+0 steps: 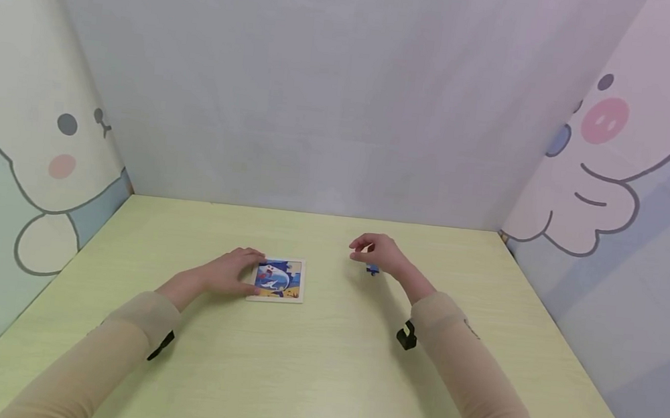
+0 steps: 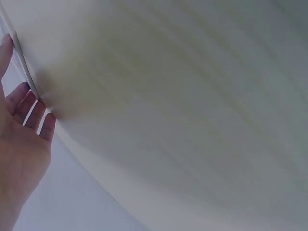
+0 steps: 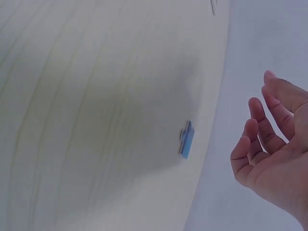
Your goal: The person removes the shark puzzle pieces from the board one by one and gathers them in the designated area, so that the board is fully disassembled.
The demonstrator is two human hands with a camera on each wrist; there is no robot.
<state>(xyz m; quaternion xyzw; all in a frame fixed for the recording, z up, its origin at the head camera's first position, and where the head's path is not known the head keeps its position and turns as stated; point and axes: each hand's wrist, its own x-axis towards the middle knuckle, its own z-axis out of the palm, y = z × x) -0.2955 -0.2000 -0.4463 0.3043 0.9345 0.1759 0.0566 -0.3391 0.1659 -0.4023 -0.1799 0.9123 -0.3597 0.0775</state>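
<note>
A small jigsaw puzzle (image 1: pixel 279 280) in a white frame lies flat on the table, showing a blue-and-white sea animal over yellow sand. A pale patch shows near its upper right. My left hand (image 1: pixel 230 272) holds the frame at its left side, thumb by the near corner and fingers by the far one. In the left wrist view, the fingertips (image 2: pixel 34 103) meet the frame's edge. To the right lies a loose blue puzzle piece (image 3: pixel 187 139). Above it hovers my right hand (image 1: pixel 381 251), its fingers loosely bent, holding nothing and apart from the piece.
The pale yellow wooden table (image 1: pixel 295 373) reaches back to a plain light curtain (image 1: pixel 333 101). Fabric panels with cartoon animals stand along both sides. Black wrist mounts (image 1: pixel 406 336) hang beneath the beige sleeves (image 1: pixel 475 384).
</note>
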